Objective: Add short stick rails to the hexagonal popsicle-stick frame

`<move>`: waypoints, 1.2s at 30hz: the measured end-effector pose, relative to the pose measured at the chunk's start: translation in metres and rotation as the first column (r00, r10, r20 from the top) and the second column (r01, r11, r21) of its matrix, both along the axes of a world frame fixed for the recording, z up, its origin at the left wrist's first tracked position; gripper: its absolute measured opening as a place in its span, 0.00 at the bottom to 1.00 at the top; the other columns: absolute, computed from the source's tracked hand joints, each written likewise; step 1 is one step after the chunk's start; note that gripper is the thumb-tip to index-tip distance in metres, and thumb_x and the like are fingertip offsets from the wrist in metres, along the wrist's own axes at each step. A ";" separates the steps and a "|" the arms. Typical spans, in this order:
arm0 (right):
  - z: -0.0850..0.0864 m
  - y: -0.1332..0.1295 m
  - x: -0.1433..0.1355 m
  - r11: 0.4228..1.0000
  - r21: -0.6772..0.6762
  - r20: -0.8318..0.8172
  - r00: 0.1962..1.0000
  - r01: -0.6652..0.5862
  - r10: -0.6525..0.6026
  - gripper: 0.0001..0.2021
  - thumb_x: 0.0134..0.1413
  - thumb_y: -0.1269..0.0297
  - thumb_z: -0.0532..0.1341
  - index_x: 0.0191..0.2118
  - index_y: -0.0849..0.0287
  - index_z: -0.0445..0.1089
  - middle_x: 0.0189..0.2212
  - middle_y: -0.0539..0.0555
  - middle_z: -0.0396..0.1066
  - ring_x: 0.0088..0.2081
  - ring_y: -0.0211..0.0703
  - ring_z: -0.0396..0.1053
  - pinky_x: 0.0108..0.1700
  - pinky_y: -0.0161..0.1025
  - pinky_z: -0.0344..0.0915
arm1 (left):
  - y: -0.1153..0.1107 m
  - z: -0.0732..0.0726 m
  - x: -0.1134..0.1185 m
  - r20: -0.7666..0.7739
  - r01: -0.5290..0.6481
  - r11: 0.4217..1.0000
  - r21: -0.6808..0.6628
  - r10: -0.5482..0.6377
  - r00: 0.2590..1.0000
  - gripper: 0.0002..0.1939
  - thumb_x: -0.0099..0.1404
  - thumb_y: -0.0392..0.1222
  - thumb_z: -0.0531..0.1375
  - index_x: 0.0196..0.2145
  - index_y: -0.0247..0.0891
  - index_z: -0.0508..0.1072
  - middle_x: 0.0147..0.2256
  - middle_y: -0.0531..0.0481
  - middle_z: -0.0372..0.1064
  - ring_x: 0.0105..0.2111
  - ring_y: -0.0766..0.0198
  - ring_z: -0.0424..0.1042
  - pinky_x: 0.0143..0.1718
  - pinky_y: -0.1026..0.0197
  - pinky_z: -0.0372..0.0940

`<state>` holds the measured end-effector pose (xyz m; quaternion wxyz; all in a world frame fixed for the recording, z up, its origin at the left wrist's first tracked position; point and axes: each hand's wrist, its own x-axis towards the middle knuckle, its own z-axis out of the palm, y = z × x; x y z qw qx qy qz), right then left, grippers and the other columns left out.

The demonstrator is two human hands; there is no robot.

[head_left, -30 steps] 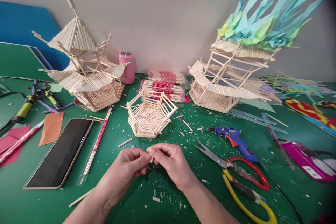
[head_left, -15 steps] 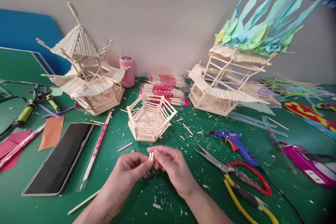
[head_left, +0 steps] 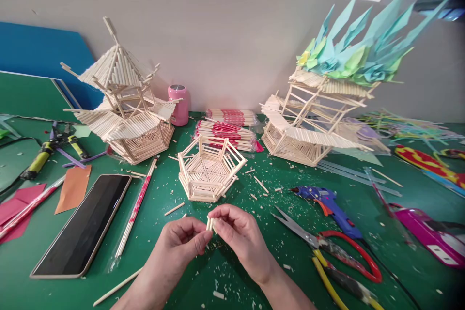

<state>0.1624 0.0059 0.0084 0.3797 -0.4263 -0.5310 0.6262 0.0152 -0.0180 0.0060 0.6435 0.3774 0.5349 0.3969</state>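
Note:
Close together at the front middle, both hands pinch a few short wooden stick pieces. My left hand has thumb and fingers closed at their left side. From the right, the fingertips of my right hand press on the same pieces. Just beyond the hands stands a small open frame of sticks with a slatted floor. A loose stick lies left of it, and small scraps are scattered around. The exact number of held pieces is unclear.
Stick pavilions stand at left and right, the right one topped with paper leaves. A phone lies left; scissors, a blue glue gun and yellow-handled pliers lie right. Stick packs lie behind.
The whole view has shifted slightly, so the objects sit a little lower. My right fingers have moved slightly over the pieces, and both hands still hold them.

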 end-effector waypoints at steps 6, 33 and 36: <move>-0.001 -0.001 -0.006 0.997 0.073 0.070 0.997 0.029 -0.034 0.10 0.49 0.58 0.60 0.24 0.60 0.68 0.21 0.48 0.62 0.24 0.35 0.56 0.27 0.34 0.57 | -0.002 -0.001 0.003 -0.128 0.050 0.994 0.102 -0.037 0.991 0.15 0.52 0.50 0.62 0.21 0.33 0.72 0.19 0.54 0.61 0.21 0.69 0.53 0.22 0.66 0.50; -0.005 -0.039 0.166 0.815 0.462 0.690 0.435 0.349 -0.578 0.16 0.48 0.56 0.56 0.43 0.57 0.67 0.36 0.58 0.70 0.34 0.46 0.71 0.30 0.35 0.70 | -0.004 0.003 0.007 0.172 -0.023 0.997 -0.067 0.034 0.984 0.13 0.52 0.47 0.64 0.22 0.33 0.76 0.19 0.51 0.69 0.19 0.72 0.54 0.23 0.66 0.50; -0.017 -0.059 0.200 0.865 0.470 0.798 0.335 0.175 -0.502 0.20 0.47 0.58 0.54 0.47 0.59 0.65 0.46 0.63 0.68 0.43 0.53 0.71 0.36 0.42 0.71 | -0.003 0.002 0.008 0.233 -0.016 0.994 -0.111 0.041 0.972 0.13 0.51 0.47 0.65 0.21 0.34 0.76 0.19 0.52 0.69 0.18 0.73 0.54 0.22 0.66 0.49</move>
